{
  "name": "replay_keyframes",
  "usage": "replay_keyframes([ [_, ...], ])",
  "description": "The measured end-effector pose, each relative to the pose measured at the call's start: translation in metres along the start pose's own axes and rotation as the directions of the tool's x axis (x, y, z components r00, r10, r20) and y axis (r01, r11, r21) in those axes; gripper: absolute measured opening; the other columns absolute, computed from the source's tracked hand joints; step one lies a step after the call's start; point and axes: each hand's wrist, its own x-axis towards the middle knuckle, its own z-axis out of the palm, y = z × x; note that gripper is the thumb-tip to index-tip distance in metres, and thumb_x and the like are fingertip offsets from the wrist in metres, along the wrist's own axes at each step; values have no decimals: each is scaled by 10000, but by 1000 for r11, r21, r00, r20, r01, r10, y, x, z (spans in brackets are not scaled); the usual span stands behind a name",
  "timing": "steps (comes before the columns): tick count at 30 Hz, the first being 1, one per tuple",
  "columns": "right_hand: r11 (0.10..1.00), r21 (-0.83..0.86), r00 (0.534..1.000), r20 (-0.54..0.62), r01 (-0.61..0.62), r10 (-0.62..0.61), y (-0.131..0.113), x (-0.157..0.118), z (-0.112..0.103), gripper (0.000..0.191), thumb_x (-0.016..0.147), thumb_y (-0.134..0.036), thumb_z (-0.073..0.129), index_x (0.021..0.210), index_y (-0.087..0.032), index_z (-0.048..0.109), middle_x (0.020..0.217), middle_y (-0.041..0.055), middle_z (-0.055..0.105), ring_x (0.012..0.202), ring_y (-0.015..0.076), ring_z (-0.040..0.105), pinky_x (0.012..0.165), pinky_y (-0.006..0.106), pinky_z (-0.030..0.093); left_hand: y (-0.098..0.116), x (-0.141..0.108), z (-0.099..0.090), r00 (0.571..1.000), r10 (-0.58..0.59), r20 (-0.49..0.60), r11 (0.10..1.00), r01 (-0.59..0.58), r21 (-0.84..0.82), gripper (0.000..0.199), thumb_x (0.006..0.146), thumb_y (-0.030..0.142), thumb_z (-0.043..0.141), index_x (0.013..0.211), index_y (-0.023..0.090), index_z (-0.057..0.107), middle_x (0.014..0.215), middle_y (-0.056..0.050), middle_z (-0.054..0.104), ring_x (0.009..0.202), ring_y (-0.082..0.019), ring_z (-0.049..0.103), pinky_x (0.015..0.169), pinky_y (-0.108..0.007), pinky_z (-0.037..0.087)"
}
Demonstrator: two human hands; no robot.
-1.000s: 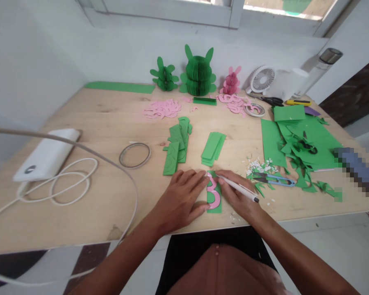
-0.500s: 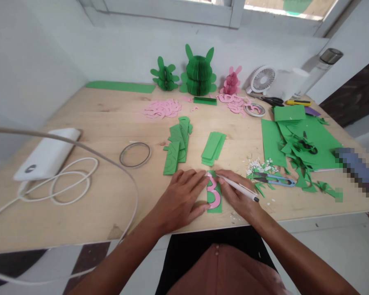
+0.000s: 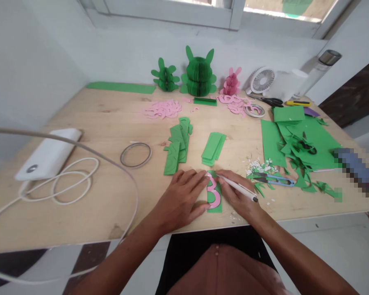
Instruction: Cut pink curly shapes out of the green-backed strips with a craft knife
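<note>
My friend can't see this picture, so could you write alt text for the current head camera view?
A left hand steadies a pink paper cutout on a green strip while the right hand holds a white pen at its upper edge. Around them on a wooden table lie paper scraps, with three honeycomb paper figures behind.

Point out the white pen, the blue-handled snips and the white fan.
White pen point(image 3: 240, 189): head camera view, on the barrel.
Blue-handled snips point(image 3: 277, 178): head camera view, on the upper blue handle.
White fan point(image 3: 263, 80): head camera view, on the round grille.
</note>
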Motion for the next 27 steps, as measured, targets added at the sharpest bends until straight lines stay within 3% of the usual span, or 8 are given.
replay_keyframes([
  [14, 1000, 2, 1000, -3, 11, -11, 1, 0, 1, 194, 935, -280, 548, 1060, -239, 690, 1045, 42, 745, 944, 184, 710, 860, 322, 571, 0, 0, 1, 1000, 9, -3, 1000, -9, 12, 500, 917, 417, 522, 1339, 150, 510, 1403, -116, 523, 1227, -306, 441, 1040, -486, 313],
  [22, 991, 92, 995, -4, -95, 96, 2, -1, 1, 204, 921, -316, 572, 1060, -234, 697, 1041, 51, 744, 929, 194, 714, 844, 329, 577, -1, -1, 3, 999, 28, -20, 999, -27, 35, 488, 918, 412, 524, 1329, 149, 529, 1446, -98, 492, 1212, -305, 441, 1036, -491, 306],
  [27, 988, 118, 995, -11, -100, 102, 4, -1, 1, 193, 910, -311, 586, 1041, -236, 707, 1032, 53, 745, 933, 198, 707, 826, 329, 575, -1, -1, 3, 999, 42, -16, 999, -41, 30, 514, 920, 403, 527, 1358, 134, 503, 1439, -85, 508, 1166, -296, 464, 1024, -496, 309],
])
